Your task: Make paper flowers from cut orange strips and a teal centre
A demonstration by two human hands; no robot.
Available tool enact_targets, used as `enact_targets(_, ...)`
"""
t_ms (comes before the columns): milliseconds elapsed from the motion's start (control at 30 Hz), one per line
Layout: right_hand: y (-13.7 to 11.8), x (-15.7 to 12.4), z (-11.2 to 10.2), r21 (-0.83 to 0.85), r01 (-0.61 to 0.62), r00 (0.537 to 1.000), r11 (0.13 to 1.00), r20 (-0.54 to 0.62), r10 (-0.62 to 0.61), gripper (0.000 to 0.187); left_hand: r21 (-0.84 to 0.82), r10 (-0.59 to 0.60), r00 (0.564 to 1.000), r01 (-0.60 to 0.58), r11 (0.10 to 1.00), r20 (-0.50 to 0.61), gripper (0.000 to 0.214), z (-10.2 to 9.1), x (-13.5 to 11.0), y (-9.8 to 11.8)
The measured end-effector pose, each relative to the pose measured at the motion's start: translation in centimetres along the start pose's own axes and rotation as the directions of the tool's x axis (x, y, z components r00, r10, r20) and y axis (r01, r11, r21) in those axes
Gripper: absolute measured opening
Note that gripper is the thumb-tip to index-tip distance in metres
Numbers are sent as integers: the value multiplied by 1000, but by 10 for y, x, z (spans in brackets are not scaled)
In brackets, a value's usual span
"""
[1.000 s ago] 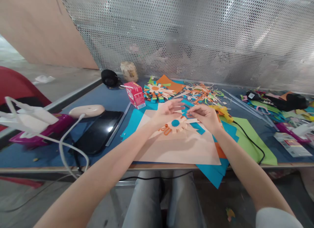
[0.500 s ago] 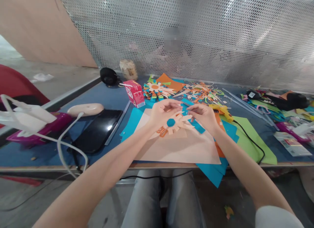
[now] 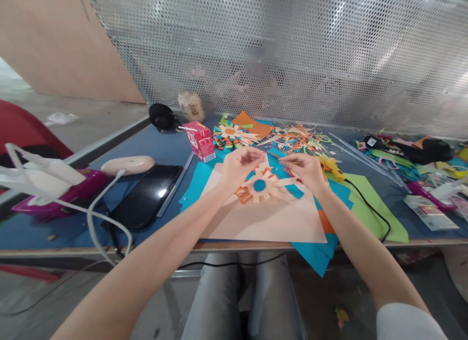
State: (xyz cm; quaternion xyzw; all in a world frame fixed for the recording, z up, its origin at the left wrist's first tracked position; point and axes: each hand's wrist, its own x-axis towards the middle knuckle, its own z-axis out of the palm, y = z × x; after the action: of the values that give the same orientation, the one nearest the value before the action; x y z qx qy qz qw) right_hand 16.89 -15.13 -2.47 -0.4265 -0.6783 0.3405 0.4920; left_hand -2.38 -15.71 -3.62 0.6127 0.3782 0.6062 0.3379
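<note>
Fingers of my left hand (image 3: 241, 168) are pinched at the upper left of a paper flower (image 3: 273, 190), which has pale peach petals, a blue centre and orange loops at its lower left. My right hand (image 3: 305, 170) is closed around a thin grey pointed tool (image 3: 274, 155), its tip toward the left hand. Whether that tool is tweezers or scissors is hard to make out. Beneath the flower lies a large peach paper sheet (image 3: 263, 228), with blue sheets (image 3: 314, 259) under it.
A yellow glue gun (image 3: 333, 169) rests right of my right hand on green paper (image 3: 383, 218). Behind are a finished-looking flower (image 3: 231, 132), paper scraps (image 3: 303, 137) and a red drink carton (image 3: 200, 141). A black phone (image 3: 148, 196) and white cables (image 3: 91, 218) lie left.
The flower has turned and tilted, showing more of its face, and shifted slightly right and down. My right hand's pointed tool has drawn a little away from the left fingers.
</note>
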Motion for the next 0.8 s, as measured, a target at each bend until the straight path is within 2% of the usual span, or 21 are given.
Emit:
enact_targets(100, -7, 2, -6, 86, 103, 986, 991, -142, -90, 8, -47, -55, 994, 60, 997, 92, 21, 4, -1, -7)
enact_targets(200, -12, 3, -8, 238, 176, 969, 955, -211, -126, 10, -101, -81, 984, 98, 990, 158, 25, 9, -4, -8)
enact_targets(300, -12, 5, -5, 362, 131, 982, 923, -177, -69, 17, -131, -105, 972, 135, 982, 210, 28, 13, -6, -4)
enact_targets(400, -9, 7, 1, 375, 73, 993, 924, -109, -35, 20, -123, -123, 970, 151, 981, 211, 28, 12, -6, 3)
enact_targets(467, -7, 9, 0, 273, 103, 988, 957, -143, -65, 18, -127, -129, 972, 156, 980, 196, 28, 11, -6, 6)
enact_targets(533, -3, 13, -7, 40, 191, 965, 981, -188, -180, 13, -141, -137, 975, 163, 977, 175, 30, 9, -4, 7)
enact_targets(567, -1, 15, -13, -121, 244, 950, 962, -169, -262, 13, -147, -143, 976, 167, 975, 161, 30, 9, -4, 6)
enact_targets(633, 5, 19, -24, -389, 380, 919, 839, 59, -389, 16, -156, -157, 979, 177, 972, 132, 30, 7, -2, 3)
enact_targets(667, 7, 21, -28, -459, 425, 903, 780, 159, -399, 18, -165, -164, 979, 182, 969, 119, 30, 7, -1, 1)
enact_targets(733, 10, 22, -30, -524, 450, 893, 723, 235, -384, 20, -197, -177, 979, 195, 961, 102, 31, 6, 0, -3)
enact_targets(800, 7, 19, -23, -497, 427, 904, 756, 209, -373, 19, -229, -190, 979, 202, 952, 74, 31, 5, 2, -5)
